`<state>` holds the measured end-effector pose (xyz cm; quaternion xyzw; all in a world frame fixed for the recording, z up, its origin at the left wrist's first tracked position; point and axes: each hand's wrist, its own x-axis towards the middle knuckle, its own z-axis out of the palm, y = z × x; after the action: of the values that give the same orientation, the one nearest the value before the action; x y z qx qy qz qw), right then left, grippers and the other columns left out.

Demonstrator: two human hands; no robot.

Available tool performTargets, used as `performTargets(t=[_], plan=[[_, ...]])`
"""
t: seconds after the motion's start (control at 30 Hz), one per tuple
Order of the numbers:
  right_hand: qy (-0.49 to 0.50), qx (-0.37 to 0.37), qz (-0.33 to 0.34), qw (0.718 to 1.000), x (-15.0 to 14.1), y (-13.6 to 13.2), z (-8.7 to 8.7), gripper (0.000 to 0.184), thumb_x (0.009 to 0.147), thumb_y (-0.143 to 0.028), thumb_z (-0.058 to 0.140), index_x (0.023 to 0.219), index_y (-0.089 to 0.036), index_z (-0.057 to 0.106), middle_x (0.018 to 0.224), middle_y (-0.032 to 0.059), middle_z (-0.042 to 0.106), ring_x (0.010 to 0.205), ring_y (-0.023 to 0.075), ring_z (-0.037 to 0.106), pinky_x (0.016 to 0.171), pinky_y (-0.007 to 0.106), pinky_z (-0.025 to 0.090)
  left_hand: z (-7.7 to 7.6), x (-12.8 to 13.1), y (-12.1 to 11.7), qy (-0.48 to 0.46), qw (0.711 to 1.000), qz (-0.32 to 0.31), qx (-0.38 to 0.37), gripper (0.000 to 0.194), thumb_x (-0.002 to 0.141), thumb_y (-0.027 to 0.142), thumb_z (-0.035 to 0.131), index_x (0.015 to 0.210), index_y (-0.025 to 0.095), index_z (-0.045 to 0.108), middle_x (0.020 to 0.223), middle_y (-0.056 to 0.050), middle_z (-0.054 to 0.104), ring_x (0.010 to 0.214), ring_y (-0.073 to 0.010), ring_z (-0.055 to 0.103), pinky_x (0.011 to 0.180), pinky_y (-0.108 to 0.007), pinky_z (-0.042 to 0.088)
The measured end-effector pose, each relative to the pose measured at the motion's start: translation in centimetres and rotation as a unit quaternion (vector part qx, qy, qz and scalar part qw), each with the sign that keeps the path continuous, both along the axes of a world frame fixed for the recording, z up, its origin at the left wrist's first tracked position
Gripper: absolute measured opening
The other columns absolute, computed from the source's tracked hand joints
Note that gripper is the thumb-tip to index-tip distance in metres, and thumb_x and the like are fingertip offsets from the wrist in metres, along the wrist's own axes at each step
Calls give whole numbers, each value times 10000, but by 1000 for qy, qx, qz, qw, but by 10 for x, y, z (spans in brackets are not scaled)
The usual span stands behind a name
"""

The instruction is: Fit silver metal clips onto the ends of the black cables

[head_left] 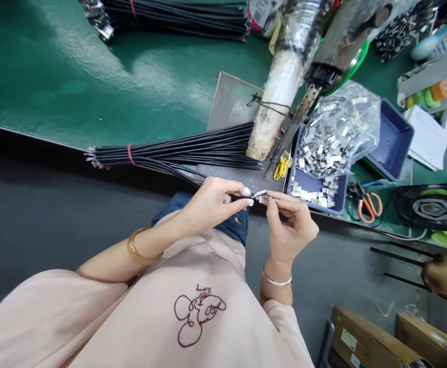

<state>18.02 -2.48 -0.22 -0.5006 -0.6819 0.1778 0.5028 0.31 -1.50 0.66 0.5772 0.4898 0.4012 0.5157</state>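
Here, the bundle of black cables (177, 151) lies on the left over the green bench's (73, 92) near edge. The left hand (211, 204) pinches one cable end; just right, the right hand (290, 225) pinches a small metal clip (262, 196) against it. The clip looks likely to slip from the fingertips and drop. The blue tray (394, 140) of clips sits further right.

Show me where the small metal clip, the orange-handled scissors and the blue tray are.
small metal clip (261, 196): head view, its shiny middle, between both hands.
orange-handled scissors (370, 206): head view, on one handle loop.
blue tray (394, 139): head view, its bare inner floor.
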Motion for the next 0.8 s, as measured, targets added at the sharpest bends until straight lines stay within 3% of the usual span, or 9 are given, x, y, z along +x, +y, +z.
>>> performTargets(t=[0.17, 0.3, 0.4, 0.6, 0.7, 0.8], plan=[[17, 0, -26, 1000, -1, 0, -3, 88, 858, -138, 713, 862, -209, 662, 932, 16, 780, 798, 143, 757, 678, 268, 640, -3, -2, -4, 52, 989, 73, 116, 168, 842, 143, 671, 991, 116, 743, 990, -72, 743, 467, -18, 422, 447, -183, 352], [-14, 54, -25, 998, -1, 1, -2, 144, 824, -90, 730, 867, -217, 678, 904, -1, 769, 804, 131, 737, 717, 278, 631, -8, -2, -4, 120, 954, 84, 261, 71, 879, 148, 663, 868, 125, 729, 914, -75, 740, 694, -113, 584, 673, -259, 484], [45, 0, -24, 999, -3, 2, -1, 96, 848, -138, 724, 847, -213, 664, 897, 3, 762, 767, 129, 736, 669, 265, 629, -10, -1, -2, 123, 942, 69, 303, 70, 889, 159, 671, 847, 137, 722, 848, -59, 755, 815, -161, 624, 825, -329, 499], [150, -121, 9, 981, -3, 7, -1, 103, 859, -187, 728, 811, -203, 639, 880, -7, 746, 664, 104, 734, 632, 224, 630, -7, 1, 0, 52, 976, 50, 204, 73, 826, 105, 667, 769, 134, 703, 700, -17, 689, 690, -129, 579, 670, -256, 466], [160, -124, 12, 979, -4, 9, -1, 104, 855, -175, 729, 812, -206, 639, 890, -10, 748, 671, 103, 737, 640, 222, 631, -4, 3, 2, 22, 990, 36, 132, 86, 810, 94, 644, 746, 131, 688, 664, 9, 614, 637, -103, 535, 613, -227, 434], [130, -100, -1, 986, -6, 8, -2, 89, 866, -182, 719, 826, -213, 645, 900, -2, 751, 702, 116, 741, 650, 239, 634, -3, 5, 2, 12, 994, 32, 105, 90, 814, 90, 628, 756, 125, 687, 664, 16, 582, 619, -91, 506, 594, -220, 415]])
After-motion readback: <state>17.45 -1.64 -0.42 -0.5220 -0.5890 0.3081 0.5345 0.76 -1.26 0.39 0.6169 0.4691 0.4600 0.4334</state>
